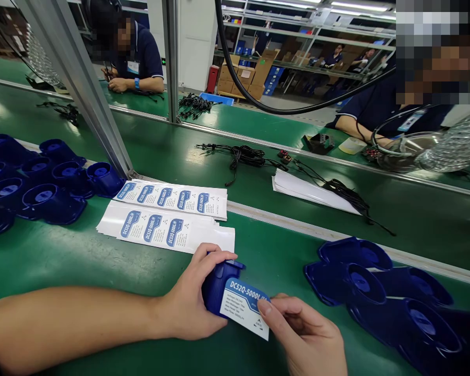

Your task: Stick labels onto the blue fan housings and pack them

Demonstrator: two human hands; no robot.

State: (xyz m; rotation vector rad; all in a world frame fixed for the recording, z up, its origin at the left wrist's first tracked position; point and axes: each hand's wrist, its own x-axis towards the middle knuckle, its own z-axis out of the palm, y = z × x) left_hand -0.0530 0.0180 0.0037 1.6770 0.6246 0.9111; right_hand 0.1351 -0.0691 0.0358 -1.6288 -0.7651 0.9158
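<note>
My left hand is wrapped round a dark blue plastic housing, tilted above the green bench. Between the thumb and fingers of my right hand is the right edge of a blue and white label printed "DC52Q-5000L/H". The label's left part lies against the housing's side, while its right part stands out past it. Behind my left hand lie sheets of the same labels, several still on their white backing. Part of the housing is hidden by my fingers and the label.
More blue housings stand in a group on the left and on the right. Beyond a metal rail lie black cables and white paper sheets. A metal post rises at left. Two co-workers sit across the bench.
</note>
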